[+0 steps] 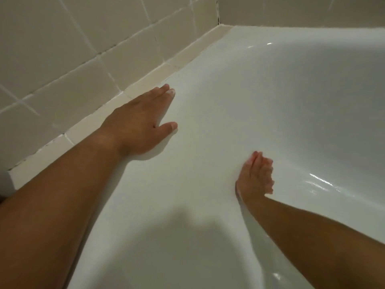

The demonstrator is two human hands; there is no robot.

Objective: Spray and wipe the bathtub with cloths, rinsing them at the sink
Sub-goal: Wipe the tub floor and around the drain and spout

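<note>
The white bathtub (pixel 208 113) fills most of the view, its glossy inner wall sloping down to the right. My left hand (pixel 141 122) lies flat on the tub's broad rim near the tiled wall, fingers straight and thumb spread. My right hand (pixel 256 176) sits lower on the tub's inner slope, fingers straight and close together, its edge against the surface. Neither hand holds anything. No cloth, spray bottle or sink shows in the frame.
Beige wall tiles (pixel 62 59) with pale grout run along the left, meeting the tub at a narrow tile ledge (pixel 145 80). The walls meet in a corner (pixel 218 21) at the top. Wet glints (pixel 320 182) mark the tub's inner curve.
</note>
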